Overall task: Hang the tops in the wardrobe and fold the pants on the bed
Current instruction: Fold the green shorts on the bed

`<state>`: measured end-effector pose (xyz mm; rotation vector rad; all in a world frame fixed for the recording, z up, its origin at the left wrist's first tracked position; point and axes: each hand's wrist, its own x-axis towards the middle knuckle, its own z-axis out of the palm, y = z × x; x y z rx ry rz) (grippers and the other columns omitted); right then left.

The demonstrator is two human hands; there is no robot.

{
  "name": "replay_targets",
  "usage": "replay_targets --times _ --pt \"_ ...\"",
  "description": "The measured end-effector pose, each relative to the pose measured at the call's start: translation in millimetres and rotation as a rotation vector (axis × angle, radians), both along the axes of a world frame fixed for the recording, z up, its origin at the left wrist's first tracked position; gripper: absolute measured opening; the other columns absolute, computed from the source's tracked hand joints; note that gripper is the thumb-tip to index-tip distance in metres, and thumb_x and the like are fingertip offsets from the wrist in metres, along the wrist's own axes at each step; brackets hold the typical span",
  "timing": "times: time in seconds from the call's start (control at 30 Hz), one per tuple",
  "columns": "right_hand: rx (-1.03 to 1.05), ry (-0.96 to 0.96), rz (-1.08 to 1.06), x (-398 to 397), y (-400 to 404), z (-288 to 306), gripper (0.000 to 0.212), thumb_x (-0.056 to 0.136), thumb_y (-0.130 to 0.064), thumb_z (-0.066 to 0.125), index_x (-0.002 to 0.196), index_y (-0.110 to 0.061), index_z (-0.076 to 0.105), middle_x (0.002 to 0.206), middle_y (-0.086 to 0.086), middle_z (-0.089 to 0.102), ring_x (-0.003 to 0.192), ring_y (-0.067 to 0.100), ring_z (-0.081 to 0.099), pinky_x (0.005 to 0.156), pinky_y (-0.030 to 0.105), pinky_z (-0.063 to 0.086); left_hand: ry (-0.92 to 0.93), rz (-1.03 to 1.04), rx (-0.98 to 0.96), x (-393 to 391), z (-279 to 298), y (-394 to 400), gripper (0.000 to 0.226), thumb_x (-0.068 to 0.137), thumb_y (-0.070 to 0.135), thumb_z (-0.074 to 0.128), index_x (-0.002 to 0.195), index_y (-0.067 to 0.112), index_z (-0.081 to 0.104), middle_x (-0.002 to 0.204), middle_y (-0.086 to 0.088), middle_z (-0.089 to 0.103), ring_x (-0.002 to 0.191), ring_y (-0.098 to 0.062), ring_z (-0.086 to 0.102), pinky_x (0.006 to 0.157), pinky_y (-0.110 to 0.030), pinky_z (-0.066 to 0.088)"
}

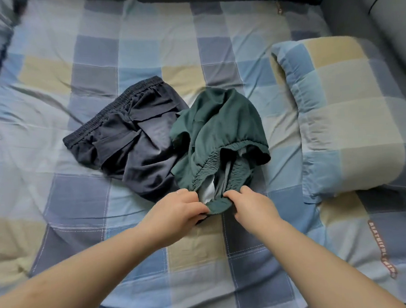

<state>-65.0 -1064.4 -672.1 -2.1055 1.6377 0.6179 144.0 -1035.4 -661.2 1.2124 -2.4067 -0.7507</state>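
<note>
— Where were the green pants [221, 127]?
— Crumpled on the bed [68, 229], touching the dark pants [129, 143], stretching away from both hands.
— And the fingers?
— The left hand [176, 213] and right hand [250, 205] each pinched the near waistband edge, equally close.

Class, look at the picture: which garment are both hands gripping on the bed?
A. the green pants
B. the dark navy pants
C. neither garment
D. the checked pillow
A: the left hand and right hand both pinch the near edge of the green pants; the navy pants lie untouched beside them.
</note>
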Motion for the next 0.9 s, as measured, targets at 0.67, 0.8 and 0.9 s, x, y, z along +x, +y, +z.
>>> replay_targets --times 0.67,0.8,0.9 --pt "0.495 -0.343 -0.741 155 202 174 0.023 0.09 -0.03 0.05 0.1 -0.012 0.06 0.067 0.004 0.072 0.05 0.015 0.062 0.039 0.015 0.037 0.044 -0.055 -0.086 201 284 88 0.016 0.092 0.006 0.057 0.103 0.007 0.069 0.093 -0.003 0.063 0.078 -0.014 0.058 0.074 -0.027 0.048" --pt "0.443 -0.475 -0.842 197 240 217 0.019 0.093 -0.027 0.058 0.098 -0.009 0.058 0.082 0.018 0.07 0.067 0.028 0.067 0.058 0.033 0.056 -0.016 -0.023 -0.196 263 365 115 0.017 0.092 0.003 0.056 0.104 0.004 0.068 0.094 -0.002 0.062 0.081 -0.011 0.055 0.077 -0.011 0.038" --pt "0.356 -0.524 -0.838 210 251 262 0.019 0.091 -0.022 0.062 0.102 -0.007 0.057 0.085 0.016 0.064 0.06 0.026 0.064 0.052 0.03 0.056 -0.06 0.06 -0.318 318 419 134 0.015 0.092 0.003 0.057 0.103 0.002 0.068 0.095 -0.009 0.065 0.085 -0.022 0.059 0.082 -0.018 0.04"
